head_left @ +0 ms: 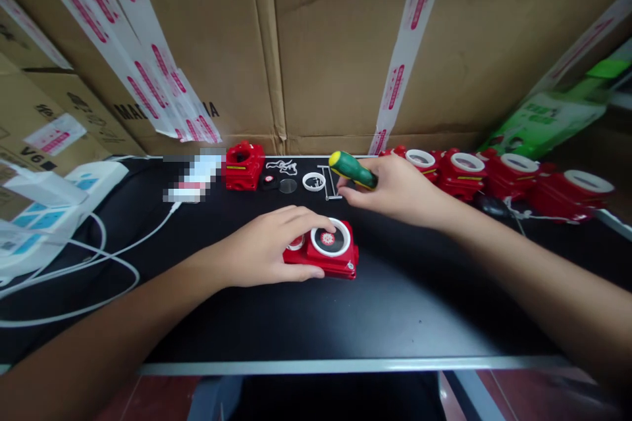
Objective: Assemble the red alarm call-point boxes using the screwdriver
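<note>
My left hand (276, 247) grips a red plastic case (340, 266) that lies on the black tabletop. The case has a round window with a white ring (349, 237) and a red-and-white emblem on a dark disc; my fingers cover part of its left end. Behind and to the right of the case, my right hand (385, 187) is closed round a screwdriver (353, 170) with a green and yellow handle. Its shaft is hidden. Nearby lie a loose white ring (314, 181), a clear disc (288, 186), a thin metal frame (332, 184) and a white cord (281, 167).
An open red case (244, 168) stands at the back. Several red cases with white rings (518, 177) line the back right. A phone-like object (195, 177), power strip (64, 210) and white cables occupy the left. Cardboard boxes (326, 46) wall the back; a green package (548, 112) stands right.
</note>
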### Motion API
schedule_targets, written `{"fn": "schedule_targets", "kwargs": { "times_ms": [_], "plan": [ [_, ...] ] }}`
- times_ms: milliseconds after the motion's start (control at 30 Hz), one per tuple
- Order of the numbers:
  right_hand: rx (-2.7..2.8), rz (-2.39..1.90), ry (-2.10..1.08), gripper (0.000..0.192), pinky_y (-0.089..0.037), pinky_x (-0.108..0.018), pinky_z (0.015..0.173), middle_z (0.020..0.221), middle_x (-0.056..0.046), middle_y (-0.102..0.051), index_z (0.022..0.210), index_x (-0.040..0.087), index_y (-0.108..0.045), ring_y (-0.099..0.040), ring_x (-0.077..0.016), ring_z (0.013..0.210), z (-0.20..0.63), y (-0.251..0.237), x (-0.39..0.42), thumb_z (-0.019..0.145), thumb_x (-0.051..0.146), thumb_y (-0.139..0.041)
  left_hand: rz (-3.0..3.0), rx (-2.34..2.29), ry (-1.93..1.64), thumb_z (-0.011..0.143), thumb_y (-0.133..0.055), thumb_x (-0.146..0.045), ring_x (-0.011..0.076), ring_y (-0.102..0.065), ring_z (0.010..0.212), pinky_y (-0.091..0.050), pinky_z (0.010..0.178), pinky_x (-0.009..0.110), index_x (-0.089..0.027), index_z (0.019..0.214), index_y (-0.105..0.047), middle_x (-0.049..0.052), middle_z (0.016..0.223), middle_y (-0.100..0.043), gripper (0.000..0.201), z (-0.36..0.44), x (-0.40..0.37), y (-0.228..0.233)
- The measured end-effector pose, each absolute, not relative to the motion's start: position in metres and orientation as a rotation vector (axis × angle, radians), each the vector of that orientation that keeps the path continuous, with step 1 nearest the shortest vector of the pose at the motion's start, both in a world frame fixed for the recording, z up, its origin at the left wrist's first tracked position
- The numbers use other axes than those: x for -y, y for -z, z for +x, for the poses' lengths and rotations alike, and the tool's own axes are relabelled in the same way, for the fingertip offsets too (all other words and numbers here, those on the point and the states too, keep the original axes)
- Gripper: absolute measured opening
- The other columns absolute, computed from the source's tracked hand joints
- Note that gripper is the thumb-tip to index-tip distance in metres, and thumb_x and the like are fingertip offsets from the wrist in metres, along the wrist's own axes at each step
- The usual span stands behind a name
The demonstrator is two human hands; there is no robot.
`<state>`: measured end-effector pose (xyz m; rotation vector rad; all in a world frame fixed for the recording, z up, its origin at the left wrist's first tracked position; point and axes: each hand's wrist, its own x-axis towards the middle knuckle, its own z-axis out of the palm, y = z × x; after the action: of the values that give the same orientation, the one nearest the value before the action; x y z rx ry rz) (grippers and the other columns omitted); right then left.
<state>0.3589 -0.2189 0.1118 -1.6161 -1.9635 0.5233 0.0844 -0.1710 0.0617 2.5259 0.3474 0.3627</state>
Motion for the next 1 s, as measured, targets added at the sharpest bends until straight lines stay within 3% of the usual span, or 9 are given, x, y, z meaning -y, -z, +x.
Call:
{"fn": "schedule_targets", "kwargs": {
  "times_ms": [200,300,467,633,800,900,1000],
  "plan": [
    [1.995,-1.738,-0.454,0.021,-0.042,-0.031,0.072,0.075,-0.003,-0.071,0.092,0.015,-0.08,-0.062,-0.0187,0.071,0.35,-0.106,0.154,0.083,0.034,-0.075,2.499,-0.343,-0.38,0.095,-0.083,-0.042,0.0293,-0.065,0.133,-0.052,0.117,0.046,-0.03,0.146,-0.061,0.01,0.146,-0.065,0.056,0.084,0.172,-0.063],
    [1.953,-1.747,-0.402,0.026,-0.041,-0.031,0.073,0.076,-0.003,-0.069,0.092,0.015,-0.076,-0.061,-0.0194,0.075,0.352,-0.105,0.145,0.091,0.041,-0.071,2.49,-0.341,-0.388,0.092,-0.082,-0.033,0.0268,-0.068,0.124,-0.055,0.111,0.043,-0.029,0.145,-0.061,0.009,0.141,-0.063,0.057,0.082,0.174,-0.065],
    [1.765,-1.707,-0.292,0.04,-0.04,-0.034,0.071,0.077,-0.004,-0.066,0.091,0.019,-0.066,-0.059,-0.0202,0.072,0.372,-0.107,0.169,0.103,0.057,-0.059,2.482,-0.404,-0.402,0.082,-0.072,-0.015,0.0253,-0.067,0.122,-0.055,0.113,0.042,-0.029,0.147,-0.056,0.007,0.139,-0.06,0.069,0.081,0.175,-0.068],
    [1.478,-1.454,-0.108,0.041,-0.048,-0.039,0.076,0.085,-0.007,-0.073,0.088,0.023,-0.07,-0.067,-0.0243,0.08,0.386,-0.089,0.207,0.105,0.059,-0.061,2.494,-0.478,-0.385,0.085,-0.07,-0.017,0.0256,-0.067,0.124,-0.054,0.115,0.042,-0.031,0.149,-0.056,0.006,0.14,-0.06,0.066,0.08,0.171,-0.068],
    [1.348,-1.236,-0.168,0.06,-0.043,-0.036,0.059,0.066,-0.004,-0.059,0.072,0.026,-0.064,-0.055,-0.0187,0.061,0.371,-0.078,0.229,0.099,0.08,-0.061,2.552,-0.499,-0.378,0.092,-0.076,-0.03,0.0272,-0.066,0.128,-0.052,0.118,0.044,-0.032,0.15,-0.054,0.006,0.14,-0.061,0.063,0.08,0.166,-0.068],
    [1.329,-1.063,-0.377,0.058,-0.034,-0.031,0.045,0.065,0.0,-0.053,0.074,0.025,-0.063,-0.046,-0.013,0.05,0.356,-0.079,0.236,0.102,0.075,-0.061,2.583,-0.499,-0.362,0.095,-0.076,-0.036,0.0278,-0.067,0.127,-0.054,0.115,0.044,-0.031,0.149,-0.055,0.007,0.142,-0.061,0.059,0.08,0.164,-0.067],
    [1.372,-0.885,-0.375,0.05,-0.033,-0.028,0.042,0.072,0.001,-0.055,0.078,0.022,-0.063,-0.046,-0.0087,0.047,0.344,-0.079,0.244,0.107,0.063,-0.062,2.605,-0.498,-0.354,0.097,-0.075,-0.038,0.0282,-0.067,0.128,-0.055,0.115,0.044,-0.03,0.151,-0.054,0.008,0.146,-0.061,0.059,0.08,0.163,-0.066]
  ]
}}
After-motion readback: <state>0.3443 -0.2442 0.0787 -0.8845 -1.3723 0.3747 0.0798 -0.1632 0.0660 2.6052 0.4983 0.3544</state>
